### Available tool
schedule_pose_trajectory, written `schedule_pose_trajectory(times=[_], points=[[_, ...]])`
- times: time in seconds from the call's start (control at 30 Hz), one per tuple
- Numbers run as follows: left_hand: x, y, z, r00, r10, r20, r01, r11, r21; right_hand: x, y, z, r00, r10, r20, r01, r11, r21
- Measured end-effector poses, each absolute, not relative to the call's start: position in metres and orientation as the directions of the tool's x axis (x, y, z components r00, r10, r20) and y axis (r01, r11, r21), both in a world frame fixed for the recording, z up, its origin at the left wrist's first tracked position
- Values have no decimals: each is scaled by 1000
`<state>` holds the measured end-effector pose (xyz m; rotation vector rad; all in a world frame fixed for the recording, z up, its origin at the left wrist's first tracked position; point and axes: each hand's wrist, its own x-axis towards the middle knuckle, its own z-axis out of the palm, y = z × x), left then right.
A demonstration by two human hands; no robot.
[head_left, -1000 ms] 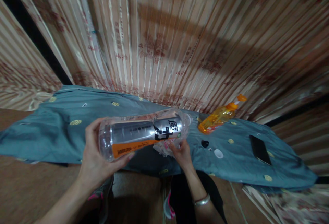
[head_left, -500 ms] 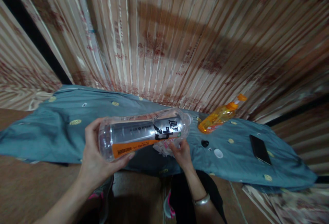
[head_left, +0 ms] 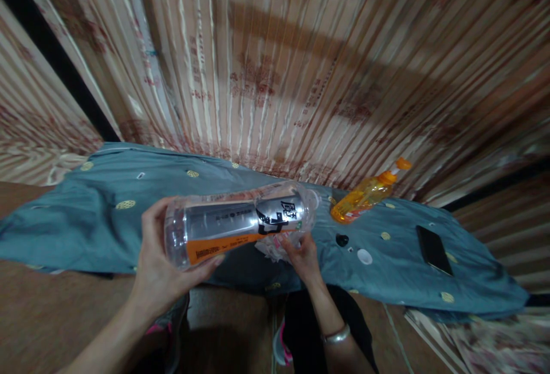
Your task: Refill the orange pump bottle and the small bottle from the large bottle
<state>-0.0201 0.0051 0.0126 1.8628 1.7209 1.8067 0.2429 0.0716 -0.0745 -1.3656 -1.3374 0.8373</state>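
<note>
A large clear plastic bottle [head_left: 238, 222] with a silver and orange label is held sideways, its neck toward the right. My left hand [head_left: 161, 259] is wrapped around its base end, thumb along the lower side. Under the neck end, my right hand [head_left: 304, 256] pinches a crumpled piece of clear plastic [head_left: 275, 247] with pink print. The bottle covers part of that hand's fingers, so whether they also touch the bottle is unclear. No liquid can be made out inside the bottle.
A teal cloth with yellow pineapple prints [head_left: 163, 179] covers the long low surface. On it, to the right, are an orange pump bottle [head_left: 363, 197], a small black piece [head_left: 342, 240], a white disc [head_left: 365, 256] and a dark phone [head_left: 433, 250]. A pleated curtain [head_left: 275, 76] hangs behind.
</note>
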Motion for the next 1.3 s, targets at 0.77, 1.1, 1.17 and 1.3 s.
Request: schedule_pose_trajectory(times=[0.77, 1.1, 1.17, 1.3], points=[[-22, 7, 8, -269, 673, 689, 657, -395, 642, 243, 71, -76, 147, 975, 169, 283, 122, -951], [-22, 5, 13, -259, 653, 712, 676, -404, 616, 243, 72, -77, 157, 973, 168, 317, 112, -942], [-22, 5, 13, -253, 651, 715, 685, -401, 608, 244, 72, -77, 153, 974, 170, 321, 113, -940], [-23, 6, 12, -244, 653, 717, 685, -407, 604, 244, 72, -77, 144, 975, 169, 325, 114, -939]])
